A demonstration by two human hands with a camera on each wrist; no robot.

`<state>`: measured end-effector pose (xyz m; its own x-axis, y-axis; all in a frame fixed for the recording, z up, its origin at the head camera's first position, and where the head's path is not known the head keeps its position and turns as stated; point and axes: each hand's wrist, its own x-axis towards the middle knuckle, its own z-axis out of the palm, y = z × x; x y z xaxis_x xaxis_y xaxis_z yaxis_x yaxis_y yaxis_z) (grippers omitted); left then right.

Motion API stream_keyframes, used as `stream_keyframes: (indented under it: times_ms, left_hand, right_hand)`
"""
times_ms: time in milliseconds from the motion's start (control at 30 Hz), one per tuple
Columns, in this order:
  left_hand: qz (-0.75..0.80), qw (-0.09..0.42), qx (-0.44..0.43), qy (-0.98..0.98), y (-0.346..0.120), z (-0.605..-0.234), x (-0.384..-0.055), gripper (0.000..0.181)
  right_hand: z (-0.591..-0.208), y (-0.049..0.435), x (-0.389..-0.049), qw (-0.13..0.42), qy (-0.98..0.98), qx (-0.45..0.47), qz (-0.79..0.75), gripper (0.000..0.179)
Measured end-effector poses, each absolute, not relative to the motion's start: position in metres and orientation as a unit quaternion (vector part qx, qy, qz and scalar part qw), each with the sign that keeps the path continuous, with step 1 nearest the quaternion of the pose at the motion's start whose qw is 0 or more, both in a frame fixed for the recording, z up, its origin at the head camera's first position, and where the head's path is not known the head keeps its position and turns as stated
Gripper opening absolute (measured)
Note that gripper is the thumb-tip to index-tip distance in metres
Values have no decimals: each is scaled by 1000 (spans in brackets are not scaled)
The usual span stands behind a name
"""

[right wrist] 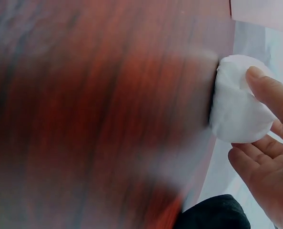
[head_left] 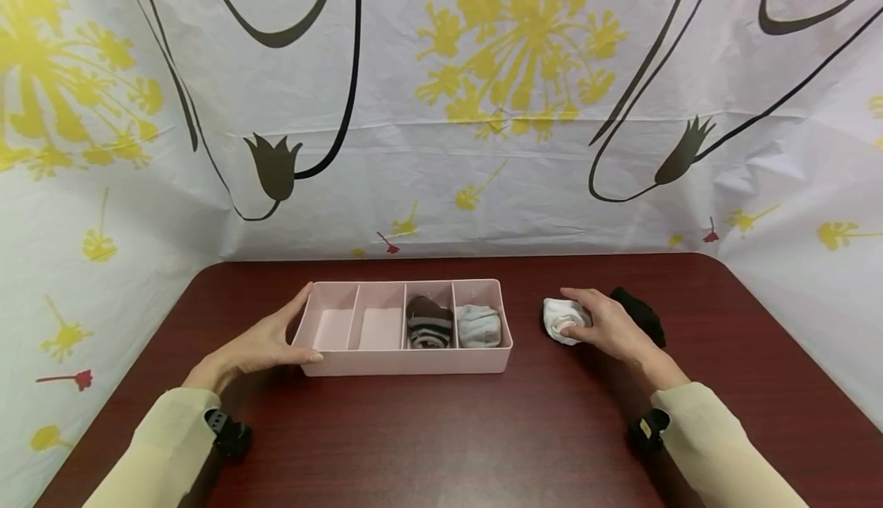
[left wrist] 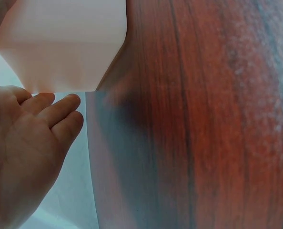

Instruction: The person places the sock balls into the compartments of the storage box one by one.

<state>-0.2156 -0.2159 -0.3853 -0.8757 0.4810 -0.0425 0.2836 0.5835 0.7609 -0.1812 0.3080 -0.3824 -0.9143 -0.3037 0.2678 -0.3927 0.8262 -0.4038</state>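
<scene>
A pale pink divided organizer box [head_left: 407, 362] lies on the table. My left hand [head_left: 265, 339] holds its left end, thumb at the front corner and fingers at the back corner; in the left wrist view the fingers [left wrist: 60, 112] are loosely bent by the box wall [left wrist: 65, 43]. At the right, my right hand [head_left: 614, 328] has thumb and fingers around a rolled white sock [head_left: 557, 316] on the table. The right wrist view shows the thumb on the white roll [right wrist: 239, 109], with other fingers partly hidden behind it. A rolled black sock [head_left: 641, 316] lies just beyond this hand.
Inside the box, a brown striped rolled sock [head_left: 429, 324] sits in the third compartment from the left and a light grey-blue rolled sock [head_left: 479, 326] in the rightmost. The dark red wooden table [head_left: 441, 439] meets a patterned white sheet [head_left: 386, 148] at the back.
</scene>
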Motion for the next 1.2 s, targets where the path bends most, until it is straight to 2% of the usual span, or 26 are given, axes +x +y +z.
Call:
stream_keyframes:
  times_ms: [200, 433, 633, 800, 1200]
  left_hand:
    - [406, 126, 215, 879, -216, -386, -216, 115]
    - [414, 131, 211, 876, -215, -384, -216, 115]
    - [407, 128, 214, 879, -216, -384, -215, 115]
    - [413, 131, 212, 876, -216, -385, -215, 115]
    - [409, 126, 214, 878, -216, -386, -216, 115]
  right_hand:
    - [-382, 307, -182, 88, -951, 189, 228, 60]
    - [-385, 305, -183, 130, -948, 199, 213, 39]
    - [-386, 305, -182, 118, -951, 179, 222, 27]
    - [-388, 305, -179, 121, -952, 158, 231, 26]
    - [-374, 290, -179, 222, -931, 136, 255, 30]
